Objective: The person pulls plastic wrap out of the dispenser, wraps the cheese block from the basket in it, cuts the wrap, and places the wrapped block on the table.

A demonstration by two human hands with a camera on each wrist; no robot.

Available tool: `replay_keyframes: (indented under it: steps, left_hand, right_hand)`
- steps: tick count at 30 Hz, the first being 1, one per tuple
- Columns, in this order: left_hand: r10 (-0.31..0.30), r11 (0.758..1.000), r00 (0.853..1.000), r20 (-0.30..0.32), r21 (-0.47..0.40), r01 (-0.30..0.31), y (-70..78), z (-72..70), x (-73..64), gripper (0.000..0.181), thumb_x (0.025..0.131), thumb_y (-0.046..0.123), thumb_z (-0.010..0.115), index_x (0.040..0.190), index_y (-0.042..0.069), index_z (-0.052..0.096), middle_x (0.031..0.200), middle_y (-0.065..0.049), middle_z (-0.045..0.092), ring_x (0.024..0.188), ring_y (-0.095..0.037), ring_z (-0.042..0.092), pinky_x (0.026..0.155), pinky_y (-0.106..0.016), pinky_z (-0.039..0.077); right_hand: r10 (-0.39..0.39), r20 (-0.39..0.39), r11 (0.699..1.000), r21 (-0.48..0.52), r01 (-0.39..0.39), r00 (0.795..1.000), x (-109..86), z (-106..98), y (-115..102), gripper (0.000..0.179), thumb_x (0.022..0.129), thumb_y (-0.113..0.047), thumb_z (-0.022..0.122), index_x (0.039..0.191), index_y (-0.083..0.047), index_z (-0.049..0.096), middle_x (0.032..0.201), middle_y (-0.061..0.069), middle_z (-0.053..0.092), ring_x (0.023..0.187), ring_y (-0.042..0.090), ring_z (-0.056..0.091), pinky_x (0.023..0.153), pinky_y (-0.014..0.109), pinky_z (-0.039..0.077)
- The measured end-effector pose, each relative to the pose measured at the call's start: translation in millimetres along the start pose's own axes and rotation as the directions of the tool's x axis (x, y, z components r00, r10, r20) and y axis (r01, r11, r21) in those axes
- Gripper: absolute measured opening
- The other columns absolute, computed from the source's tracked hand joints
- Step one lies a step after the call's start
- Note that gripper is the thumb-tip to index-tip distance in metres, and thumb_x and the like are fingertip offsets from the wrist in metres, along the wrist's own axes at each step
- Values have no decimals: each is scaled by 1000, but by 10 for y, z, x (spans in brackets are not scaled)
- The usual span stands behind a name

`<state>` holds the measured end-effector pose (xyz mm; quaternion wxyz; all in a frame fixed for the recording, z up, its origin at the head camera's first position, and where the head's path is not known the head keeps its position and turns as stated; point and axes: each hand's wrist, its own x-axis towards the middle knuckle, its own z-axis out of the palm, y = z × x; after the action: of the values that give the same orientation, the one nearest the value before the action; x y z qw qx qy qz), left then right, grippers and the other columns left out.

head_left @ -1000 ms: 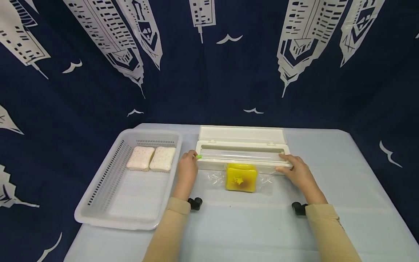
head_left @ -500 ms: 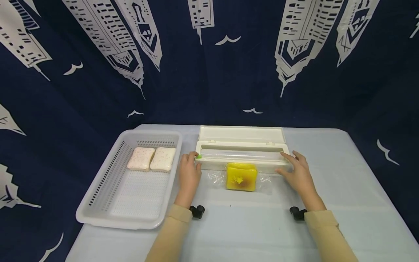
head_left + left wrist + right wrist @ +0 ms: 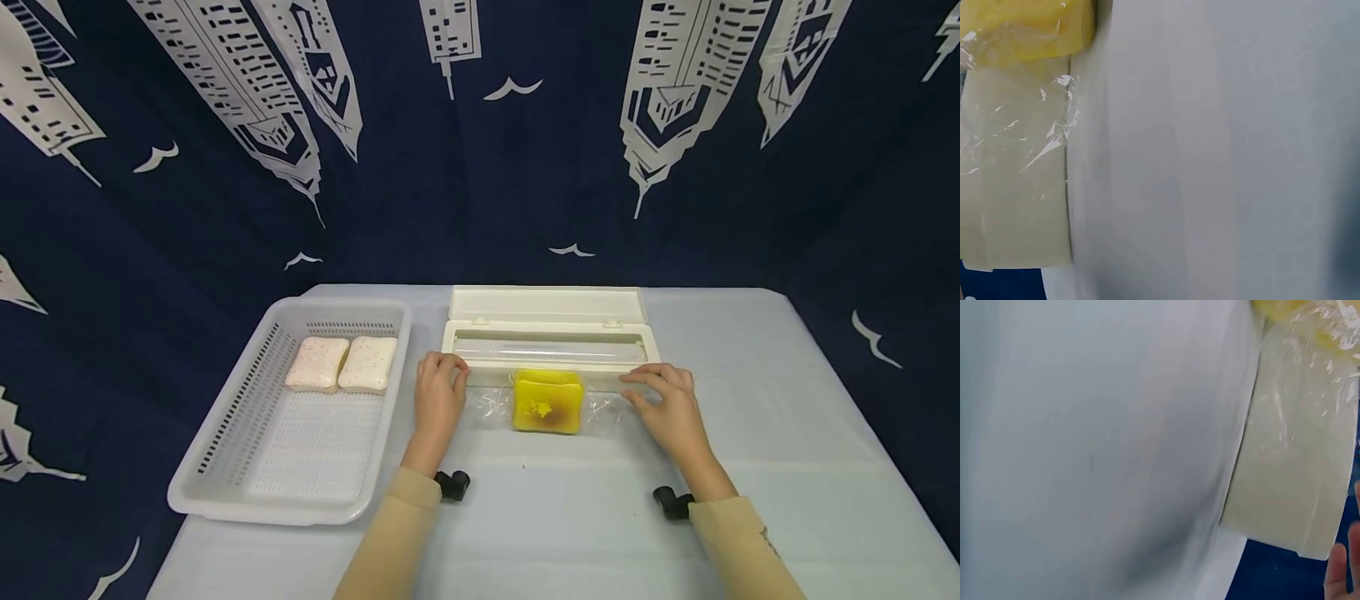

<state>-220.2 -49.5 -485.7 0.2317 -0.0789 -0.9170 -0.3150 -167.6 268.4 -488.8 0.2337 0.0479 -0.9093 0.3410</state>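
A white cling film dispenser [image 3: 551,327] lies with its lid raised and a roll of clear film [image 3: 547,348] inside. Against its front sits a yellow, toast-shaped block [image 3: 547,402], browned below, with clear cling film [image 3: 491,403] spreading out on both sides. My left hand [image 3: 438,402] is at the dispenser's front left corner, fingers bent over the edge and thumb tip a little apart from them. At the front right corner, my right hand [image 3: 667,408] has fingers along the edge and thumb lower, near the film. Right fingertips [image 3: 1336,569] show beside the dispenser's end in the right wrist view.
A white perforated basket [image 3: 225,400] stands at the left, holding two pale, speckled bread slices [image 3: 317,363] [image 3: 367,363] side by side. Pale cloth covers the table [image 3: 555,533]. A dark blue curtain [image 3: 465,208] with white building prints hangs behind.
Both hands have moved from the dispenser's upper ends down to its front corners. The green slider at the left end is now hidden. The yellow block stays at the dispenser's front.
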Motion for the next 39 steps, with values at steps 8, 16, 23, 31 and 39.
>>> replay_keyframes:
  steps: [8, 16, 23, 31, 39]
  left_hand:
    - [60, 997, 995, 76, -58, -55, 80, -126, -159, 8, 81, 10, 72, 82, 11, 64, 101, -6, 64, 102, -27, 53, 90, -38, 44]
    - [174, 983, 972, 158, 28, -181, 131, -194, -327, 4, 84, 10, 68, 85, 9, 65, 110, -7, 64, 118, -27, 50, 100, -40, 41]
    - [287, 919, 937, 198, 220, -328, 138, -169, -386, 5, 80, 11, 72, 85, 13, 71, 108, -6, 66, 115, -29, 53, 92, -44, 46]
    - [68, 985, 992, 110, 153, -85, 256, -303, -355, 12, 78, -3, 65, 88, 4, 67, 95, -12, 67, 96, -30, 59, 74, -40, 50]
    - [170, 985, 923, 344, -75, -154, 482, -76, -109, 44, 88, 14, 61, 130, 9, 49, 137, -6, 49, 129, -22, 41, 107, -35, 35]
  right_hand:
    - [175, 87, 979, 95, -183, 981, -105, 6, -36, 17, 81, -3, 70, 97, -8, 70, 103, 8, 66, 105, 27, 57, 94, 46, 43]
    - [114, 89, 988, 91, -122, 989, -237, 25, 4, 13, 82, -10, 71, 95, -12, 73, 104, -1, 69, 99, -10, 53, 90, 7, 37]
    - [33, 138, 999, 11, -34, 990, -315, 56, -36, 21, 81, -5, 71, 101, -6, 72, 113, 6, 67, 108, 28, 60, 90, 44, 45]
    - [137, 8, 991, -5, -137, 991, -210, 65, -192, 24, 88, -23, 64, 105, -5, 65, 109, 15, 65, 107, 37, 57, 86, 53, 45]
    - [-30, 299, 999, -24, 39, 954, 112, 221, -521, 58, 85, -28, 66, 136, -10, 46, 139, 16, 45, 130, 36, 37, 103, 57, 32]
